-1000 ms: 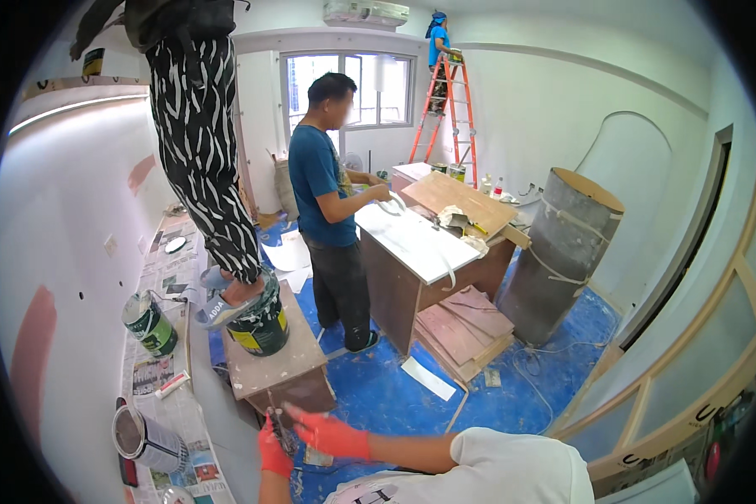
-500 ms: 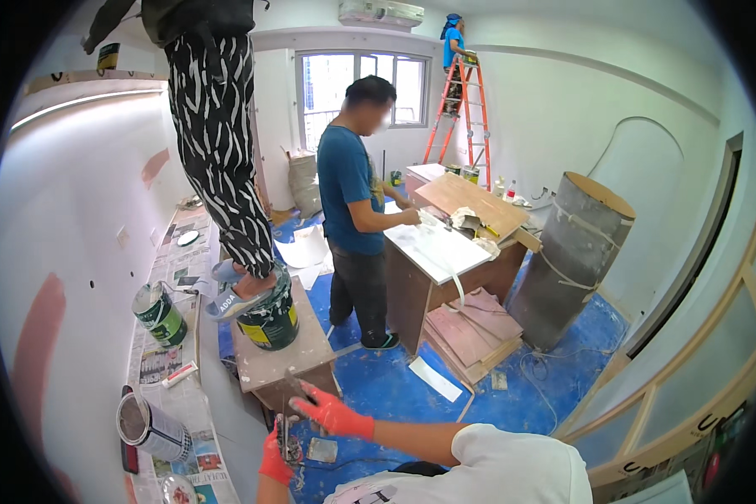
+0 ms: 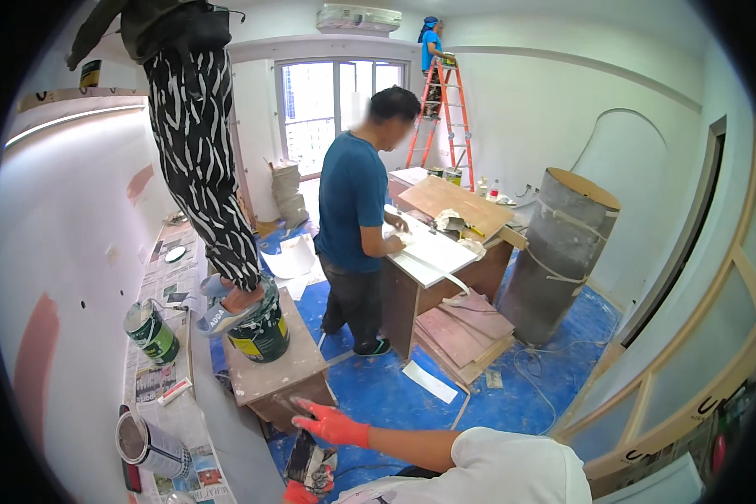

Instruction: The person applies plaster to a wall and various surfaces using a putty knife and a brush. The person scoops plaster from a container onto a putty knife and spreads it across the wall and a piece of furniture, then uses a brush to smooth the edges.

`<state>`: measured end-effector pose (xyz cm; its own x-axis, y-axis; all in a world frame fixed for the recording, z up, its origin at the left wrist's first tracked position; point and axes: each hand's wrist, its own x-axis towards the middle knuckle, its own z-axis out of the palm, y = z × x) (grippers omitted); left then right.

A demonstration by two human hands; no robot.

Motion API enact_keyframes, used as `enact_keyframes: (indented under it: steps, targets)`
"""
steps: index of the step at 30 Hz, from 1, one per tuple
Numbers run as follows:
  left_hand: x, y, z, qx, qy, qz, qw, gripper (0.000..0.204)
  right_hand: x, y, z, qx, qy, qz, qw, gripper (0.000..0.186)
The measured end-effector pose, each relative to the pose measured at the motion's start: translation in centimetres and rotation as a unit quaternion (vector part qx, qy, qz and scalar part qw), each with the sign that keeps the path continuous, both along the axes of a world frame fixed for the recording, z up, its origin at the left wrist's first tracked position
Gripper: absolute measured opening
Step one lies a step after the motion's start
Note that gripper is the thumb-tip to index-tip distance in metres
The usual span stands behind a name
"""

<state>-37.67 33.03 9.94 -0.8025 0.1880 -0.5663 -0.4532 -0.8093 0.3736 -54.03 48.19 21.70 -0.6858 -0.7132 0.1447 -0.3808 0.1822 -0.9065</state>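
A white can (image 3: pixel 153 447) and a green can (image 3: pixel 151 333) stand along the newspaper's (image 3: pixel 166 420) left edge. A bucket (image 3: pixel 262 332) with a slippered foot (image 3: pixel 245 300) on it sits back from the bench's (image 3: pixel 265 382) near edge. Below that edge, the left hand (image 3: pixel 299 493), partly hidden, is clamped on a smeared tool (image 3: pixel 311 464). Just above, the right hand (image 3: pixel 334 424) holds nothing, fingers apart. A co-worker (image 3: pixel 357 202) stands at the white worktop's (image 3: pixel 445 256) left edge.
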Motion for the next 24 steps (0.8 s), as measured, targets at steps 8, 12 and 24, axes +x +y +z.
enact_keyframes:
  steps: [8, 12, 24]
  targets:
    - [-2.8, -2.7, -1.2, -0.075, 0.031, 0.281, 0.956, 0.042, 6.2, 2.0, 1.9, 0.0, 0.106, 0.177, 0.979, 0.053]
    - [-2.9, -2.4, -0.6, -0.053, 0.084, 0.073, 0.992, 0.043, 2.2, 1.4, -0.2, 0.033, 0.091, 0.09, 0.991, 0.053]
    - [-3.8, -5.0, -4.3, -0.05, 0.08, 0.232, 0.968, 0.056, 6.6, 0.4, -3.9, -0.008, 0.062, 0.157, 0.986, 0.05]
